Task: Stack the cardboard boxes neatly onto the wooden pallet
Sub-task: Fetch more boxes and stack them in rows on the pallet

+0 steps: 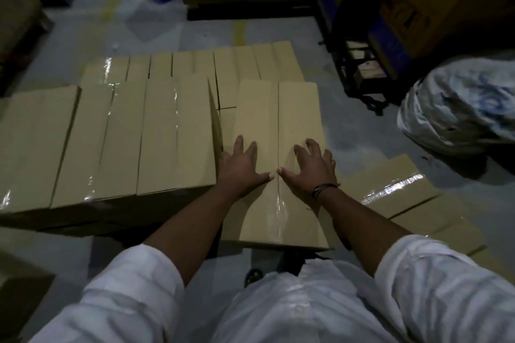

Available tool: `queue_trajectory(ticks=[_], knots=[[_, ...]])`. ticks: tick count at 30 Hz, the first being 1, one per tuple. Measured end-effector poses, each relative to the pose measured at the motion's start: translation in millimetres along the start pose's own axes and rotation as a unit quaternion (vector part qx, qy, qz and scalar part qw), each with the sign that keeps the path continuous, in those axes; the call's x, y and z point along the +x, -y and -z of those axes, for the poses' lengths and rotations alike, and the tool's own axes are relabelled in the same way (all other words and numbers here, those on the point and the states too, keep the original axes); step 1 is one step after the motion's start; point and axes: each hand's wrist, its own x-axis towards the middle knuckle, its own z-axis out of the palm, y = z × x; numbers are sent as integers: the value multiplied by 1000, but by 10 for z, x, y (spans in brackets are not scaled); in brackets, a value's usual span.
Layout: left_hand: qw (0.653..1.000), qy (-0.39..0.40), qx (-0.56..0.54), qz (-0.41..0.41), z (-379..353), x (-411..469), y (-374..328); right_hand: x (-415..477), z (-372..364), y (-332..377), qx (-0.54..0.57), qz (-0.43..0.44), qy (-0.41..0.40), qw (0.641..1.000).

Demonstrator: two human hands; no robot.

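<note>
A long tan cardboard box (pixel 278 120) lies lengthwise in front of me, taped along its centre seam. My left hand (pixel 242 167) rests flat on its top, left of the seam, fingers spread. My right hand (pixel 309 167) lies flat to the right of the seam, thumbs almost touching. To the left stands a higher row of similar taped boxes (pixel 111 142), and behind it a second row (pixel 195 64). The wooden pallet is hidden under the boxes.
More flat boxes (pixel 404 198) lie on the floor at the right. A large wrapped bundle (pixel 459 108) sits at the far right. Dark shelving with big cartons (pixel 418 3) stands behind, and a dark cart frame (pixel 359 69) stands beside it. Grey floor (pixel 97 22) shows at back left.
</note>
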Motion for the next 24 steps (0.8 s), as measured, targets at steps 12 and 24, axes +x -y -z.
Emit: queue_trajectory(ticks=[12,24], knots=[[993,108,-11,46,-99,816,112,969,-193,-145,-18,58,77,995],[985,139,-9,102,9,1685,21,2165,-260,-207,-27,118,146,982]])
